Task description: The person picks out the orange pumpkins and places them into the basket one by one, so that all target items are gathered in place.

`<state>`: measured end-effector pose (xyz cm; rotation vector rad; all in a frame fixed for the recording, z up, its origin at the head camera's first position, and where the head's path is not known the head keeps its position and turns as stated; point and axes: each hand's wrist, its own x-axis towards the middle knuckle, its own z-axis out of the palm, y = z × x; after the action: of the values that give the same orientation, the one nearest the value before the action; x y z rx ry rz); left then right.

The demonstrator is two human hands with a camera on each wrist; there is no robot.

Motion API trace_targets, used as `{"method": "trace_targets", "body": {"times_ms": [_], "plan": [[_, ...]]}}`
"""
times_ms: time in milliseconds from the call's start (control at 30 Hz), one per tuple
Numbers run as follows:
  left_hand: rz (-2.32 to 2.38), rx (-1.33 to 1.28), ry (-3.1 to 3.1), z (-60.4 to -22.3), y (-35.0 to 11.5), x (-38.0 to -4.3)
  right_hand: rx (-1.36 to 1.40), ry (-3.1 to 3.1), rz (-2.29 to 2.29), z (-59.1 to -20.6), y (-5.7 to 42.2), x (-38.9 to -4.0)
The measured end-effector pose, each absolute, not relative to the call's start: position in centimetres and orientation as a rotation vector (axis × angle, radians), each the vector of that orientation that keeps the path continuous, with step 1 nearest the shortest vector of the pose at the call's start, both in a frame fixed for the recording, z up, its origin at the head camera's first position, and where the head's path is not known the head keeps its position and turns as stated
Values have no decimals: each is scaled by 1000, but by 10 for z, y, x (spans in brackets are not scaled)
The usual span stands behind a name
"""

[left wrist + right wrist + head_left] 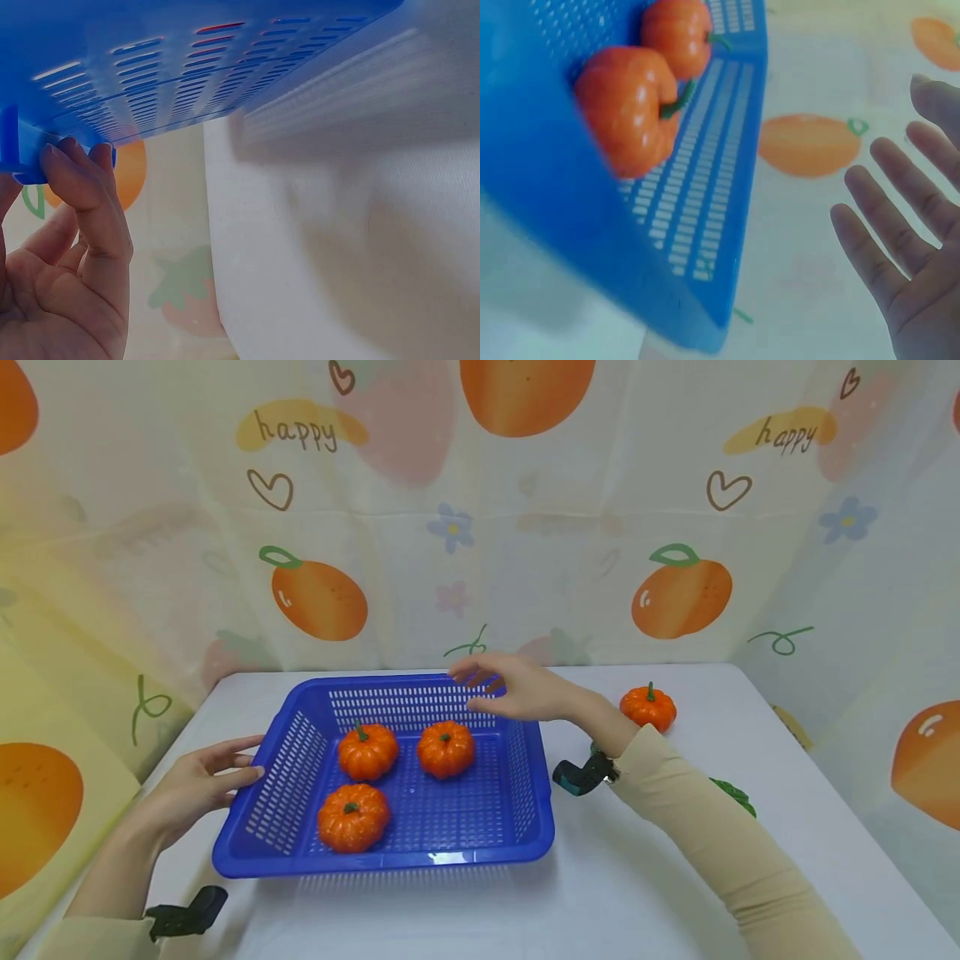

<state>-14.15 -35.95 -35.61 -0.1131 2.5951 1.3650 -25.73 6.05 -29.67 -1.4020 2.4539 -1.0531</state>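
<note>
A blue plastic basket (382, 862) with slotted walls is raised above the white table, its front side lifted and a shadow beneath it. Three small orange pumpkins sit inside: one at back left (367, 752), one near the middle (446, 749) and one at front left (353, 818). My left hand (197, 781) grips the basket's left rim, and in the left wrist view its fingers (79, 184) curl under that rim. Over the back right corner hovers my right hand (528, 687). The right wrist view shows its fingers (881, 240) spread, holding nothing and apart from the basket.
Another orange pumpkin (648, 707) lies on the white table (622, 877) beyond my right forearm. A green leafy thing (735, 795) is partly hidden by the right sleeve. A fruit-printed curtain (525, 585) hangs behind the table and along its sides.
</note>
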Motion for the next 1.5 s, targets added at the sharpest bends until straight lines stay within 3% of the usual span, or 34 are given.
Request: {"method": "trace_targets", "body": {"times_ms": [567,1500], "plan": [[1378,-106,2591,-357,-360,-141,-1216,2666,-1158,-291,132,-271],[1362,-122,2592,-354,-359,-142,-682,2771,-1194,-326,225,-296]]}}
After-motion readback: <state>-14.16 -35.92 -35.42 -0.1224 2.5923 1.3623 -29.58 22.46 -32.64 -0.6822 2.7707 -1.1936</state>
